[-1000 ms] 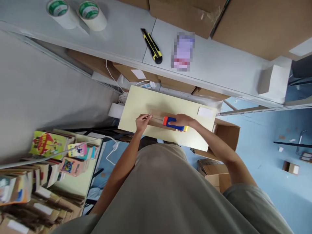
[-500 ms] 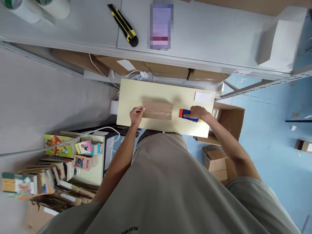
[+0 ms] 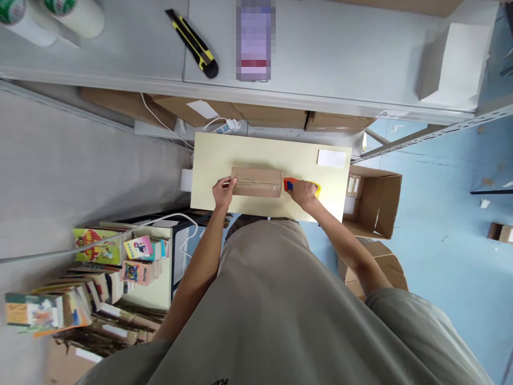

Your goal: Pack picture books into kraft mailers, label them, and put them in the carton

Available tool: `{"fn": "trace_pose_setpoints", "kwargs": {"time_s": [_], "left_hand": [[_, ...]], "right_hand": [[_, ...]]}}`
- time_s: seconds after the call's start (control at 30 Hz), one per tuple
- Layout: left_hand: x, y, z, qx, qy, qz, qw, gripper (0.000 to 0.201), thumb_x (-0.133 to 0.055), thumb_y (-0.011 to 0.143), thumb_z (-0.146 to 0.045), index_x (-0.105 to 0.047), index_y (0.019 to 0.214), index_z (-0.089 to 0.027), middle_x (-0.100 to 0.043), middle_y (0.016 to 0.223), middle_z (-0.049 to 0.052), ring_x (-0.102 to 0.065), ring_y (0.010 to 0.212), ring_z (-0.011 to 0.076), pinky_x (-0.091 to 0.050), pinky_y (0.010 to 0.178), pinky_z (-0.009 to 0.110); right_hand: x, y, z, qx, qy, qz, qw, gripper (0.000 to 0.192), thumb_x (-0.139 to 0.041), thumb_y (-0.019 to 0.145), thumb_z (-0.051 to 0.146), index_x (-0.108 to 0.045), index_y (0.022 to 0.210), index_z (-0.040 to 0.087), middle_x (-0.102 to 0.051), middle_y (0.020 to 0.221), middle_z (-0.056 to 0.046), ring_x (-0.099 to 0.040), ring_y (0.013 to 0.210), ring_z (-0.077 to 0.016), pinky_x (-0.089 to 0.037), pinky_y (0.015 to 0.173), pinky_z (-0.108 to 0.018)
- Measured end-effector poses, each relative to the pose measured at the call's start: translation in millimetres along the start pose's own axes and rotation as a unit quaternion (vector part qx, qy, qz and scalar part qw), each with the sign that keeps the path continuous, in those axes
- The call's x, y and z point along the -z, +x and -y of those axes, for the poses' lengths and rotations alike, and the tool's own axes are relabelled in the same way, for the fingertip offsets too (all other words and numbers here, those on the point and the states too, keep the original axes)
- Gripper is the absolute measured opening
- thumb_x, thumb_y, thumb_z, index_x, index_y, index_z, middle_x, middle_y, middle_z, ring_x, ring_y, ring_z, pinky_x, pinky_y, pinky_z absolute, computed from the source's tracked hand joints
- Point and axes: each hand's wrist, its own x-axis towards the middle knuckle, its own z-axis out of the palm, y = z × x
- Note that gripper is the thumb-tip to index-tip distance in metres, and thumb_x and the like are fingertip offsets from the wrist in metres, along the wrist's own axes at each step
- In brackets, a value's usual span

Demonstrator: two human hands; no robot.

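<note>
Head view, the only one I get. My left hand (image 3: pixel 223 191) is pressed against the left end of the flat brown cardboard parcel (image 3: pixel 256 182), fingers curled together on its edge; I read that as bracing, so the parcel doesn't slide along the board. A strip of clear tape runs lengthwise down the parcel's top. The parcel lies flat near the middle of the pale yellow rectangular board (image 3: pixel 224 155), long side across my view.

My right hand (image 3: pixel 303 192) is clamped around the red, blue and yellow handheld tape dispenser (image 3: pixel 289 185), which sits just at the parcel's right end, touching or nearly so; too small to tell which. The dispenser rests low against the board, in line with the tape seam.

A small white paper label (image 3: pixel 331 158) lies on the board's far right corner, well apart from both hands. On the grey shelf (image 3: pixel 340 64) above: a yellow-and-black utility knife (image 3: pixel 193 44) and two white tape rolls (image 3: pixel 48 16). An open brown carton (image 3: pixel 379 200) stands on the blue floor right of the board. Stacked colourful books (image 3: pixel 100 251) sit lower left.
</note>
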Motion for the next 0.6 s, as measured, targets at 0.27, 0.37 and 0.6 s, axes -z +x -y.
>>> {"fn": "trace_pose_setpoints", "kwargs": {"time_s": [0.27, 0.37, 0.6], "left_hand": [[1.4, 3.4, -1.7, 0.016, -0.056, 0.047, 0.997, 0.047, -0.093, 0.083, -0.060, -0.083, 0.100, -0.018, -0.087, 0.105, 0.011, -0.079, 0.104, 0.0278, -0.064, 0.094, 0.037], [4.8, 9.1, -3.1, 0.035, -0.064, 0.079, 0.994, 0.045, -0.096, 0.080, -0.057, -0.083, 0.096, -0.017, -0.087, 0.104, 0.012, -0.079, 0.103, 0.0286, -0.062, 0.092, 0.037], [5.9, 14.5, -17.7, 0.003, -0.054, 0.098, 0.994, 0.027, -0.092, 0.084, -0.045, -0.081, 0.085, -0.020, -0.086, 0.096, 0.009, -0.079, 0.100, 0.0291, -0.063, 0.096, 0.040]], "right_hand": [[-38.3, -3.0, -24.1, -0.095, 0.334, -0.129, 0.929, 0.062, -0.060, 0.114, 0.073, -0.080, 0.118, 0.015, -0.087, 0.109, -0.022, -0.084, 0.107, -0.0331, -0.062, 0.085, -0.035], [-50.9, -5.3, -6.4, -0.054, 0.453, -0.159, 0.876, 0.077, -0.048, 0.111, 0.088, -0.077, 0.111, 0.016, -0.086, 0.099, -0.016, -0.083, 0.097, -0.0275, -0.060, 0.079, -0.031], [-51.4, -3.0, 22.4, -0.079, 0.472, -0.232, 0.847, 0.080, -0.044, 0.101, 0.095, -0.071, 0.103, 0.019, -0.085, 0.107, -0.019, -0.079, 0.096, -0.0279, -0.060, 0.081, -0.034]]}}
